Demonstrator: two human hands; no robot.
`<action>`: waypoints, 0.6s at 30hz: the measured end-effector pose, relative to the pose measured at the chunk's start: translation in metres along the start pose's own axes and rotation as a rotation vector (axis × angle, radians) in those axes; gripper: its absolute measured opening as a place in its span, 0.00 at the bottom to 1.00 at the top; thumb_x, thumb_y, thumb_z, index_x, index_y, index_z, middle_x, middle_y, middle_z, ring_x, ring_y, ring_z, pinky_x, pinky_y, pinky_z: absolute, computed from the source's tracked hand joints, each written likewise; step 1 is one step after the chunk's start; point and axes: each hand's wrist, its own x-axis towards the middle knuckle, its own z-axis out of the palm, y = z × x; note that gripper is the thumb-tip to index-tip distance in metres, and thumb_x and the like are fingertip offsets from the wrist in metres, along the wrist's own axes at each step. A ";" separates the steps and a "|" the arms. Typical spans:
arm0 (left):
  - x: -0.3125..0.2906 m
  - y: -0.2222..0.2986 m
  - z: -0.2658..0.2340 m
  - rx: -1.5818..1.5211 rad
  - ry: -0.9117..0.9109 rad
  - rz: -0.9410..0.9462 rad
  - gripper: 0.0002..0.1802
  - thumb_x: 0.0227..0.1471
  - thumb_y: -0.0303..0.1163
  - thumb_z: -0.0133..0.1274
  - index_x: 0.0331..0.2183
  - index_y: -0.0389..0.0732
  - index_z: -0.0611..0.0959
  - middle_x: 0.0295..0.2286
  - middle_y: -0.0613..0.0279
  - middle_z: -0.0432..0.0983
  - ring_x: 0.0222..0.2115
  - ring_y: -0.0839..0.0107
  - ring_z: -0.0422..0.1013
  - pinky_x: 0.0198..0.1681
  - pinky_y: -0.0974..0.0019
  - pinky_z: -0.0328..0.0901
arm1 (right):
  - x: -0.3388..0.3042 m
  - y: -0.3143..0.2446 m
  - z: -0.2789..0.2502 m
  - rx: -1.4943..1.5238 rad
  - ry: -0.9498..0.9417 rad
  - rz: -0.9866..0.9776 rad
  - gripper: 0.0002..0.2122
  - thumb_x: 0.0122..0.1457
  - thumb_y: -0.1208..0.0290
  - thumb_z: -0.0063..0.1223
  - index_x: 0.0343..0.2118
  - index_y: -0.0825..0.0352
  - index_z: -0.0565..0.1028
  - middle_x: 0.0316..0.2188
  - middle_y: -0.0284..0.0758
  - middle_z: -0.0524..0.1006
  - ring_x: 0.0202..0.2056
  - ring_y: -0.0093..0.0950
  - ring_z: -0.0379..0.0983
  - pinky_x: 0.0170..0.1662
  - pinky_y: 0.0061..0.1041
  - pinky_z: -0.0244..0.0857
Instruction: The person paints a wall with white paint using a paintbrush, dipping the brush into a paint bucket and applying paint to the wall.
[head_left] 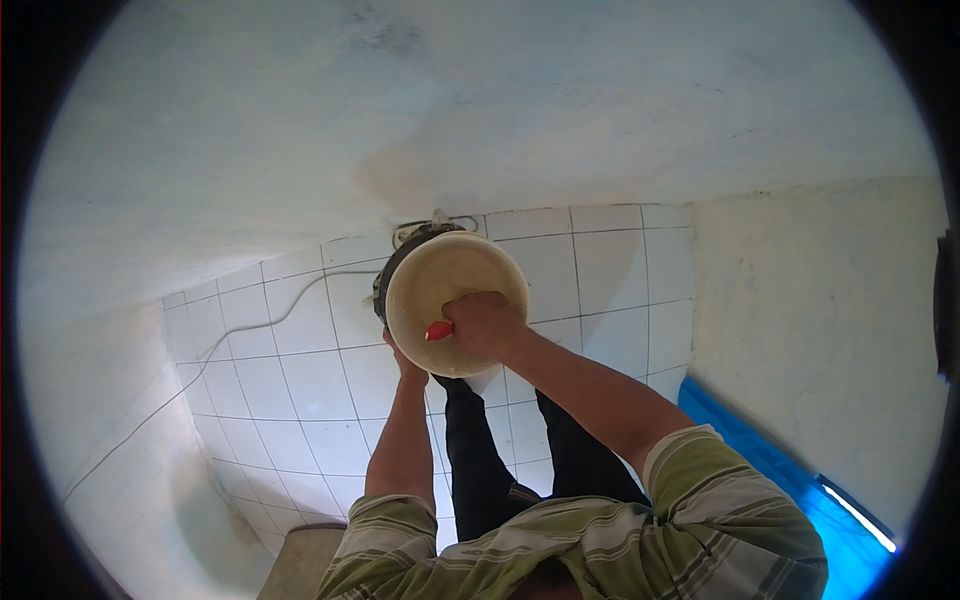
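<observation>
A round cream-coloured container with a pale rim stands in front of me, its inside facing up toward me. My left hand presses against its lower left side; the fingers are partly hidden behind the wall. Into the container reaches my right hand, closed around something with a red end that sticks out on the thumb side. The rest of that red-ended thing is hidden by the hand. Behind the container's left and far edge shows a dark round object, mostly covered.
A pale cord runs from the dark object leftward across the white tiled floor and up the left wall. Bare walls stand ahead and at both sides. Blue sheeting lies at the right, and a brown block-like surface is at lower left.
</observation>
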 end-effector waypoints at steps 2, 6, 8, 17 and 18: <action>-0.013 -0.014 0.009 -0.028 0.019 -0.006 0.37 0.61 0.50 0.49 0.63 0.47 0.55 0.56 0.53 0.65 0.54 0.58 0.67 0.54 0.56 0.66 | -0.013 0.004 -0.010 -0.008 -0.019 0.013 0.09 0.55 0.63 0.52 0.33 0.59 0.81 0.30 0.37 0.83 0.36 0.36 0.81 0.40 0.37 0.74; -0.055 -0.004 0.129 -0.094 0.105 -0.124 0.38 0.61 0.51 0.48 0.64 0.48 0.53 0.56 0.49 0.65 0.55 0.54 0.67 0.55 0.55 0.65 | -0.049 0.074 0.003 -0.073 0.029 0.117 0.09 0.55 0.64 0.52 0.33 0.58 0.81 0.31 0.37 0.83 0.36 0.36 0.81 0.40 0.37 0.75; -0.080 0.014 0.166 -0.092 0.244 -0.205 0.37 0.62 0.51 0.46 0.64 0.48 0.53 0.56 0.46 0.65 0.55 0.51 0.67 0.56 0.54 0.64 | -0.064 0.086 -0.011 -0.050 0.034 0.125 0.09 0.55 0.65 0.51 0.34 0.59 0.82 0.31 0.38 0.83 0.36 0.37 0.82 0.41 0.38 0.75; -0.106 0.028 0.270 -0.002 0.212 -0.333 0.42 0.65 0.57 0.36 0.67 0.43 0.45 0.62 0.38 0.57 0.61 0.42 0.59 0.60 0.51 0.59 | -0.107 0.168 -0.037 -0.022 0.068 0.251 0.13 0.55 0.63 0.53 0.42 0.55 0.82 0.35 0.36 0.83 0.39 0.36 0.81 0.45 0.37 0.73; -0.103 0.029 0.271 0.003 0.197 -0.370 0.42 0.63 0.58 0.40 0.66 0.49 0.43 0.61 0.47 0.57 0.57 0.50 0.65 0.54 0.51 0.67 | -0.110 0.171 -0.040 -0.021 0.076 0.265 0.13 0.55 0.63 0.52 0.42 0.55 0.82 0.36 0.36 0.83 0.40 0.36 0.80 0.45 0.37 0.73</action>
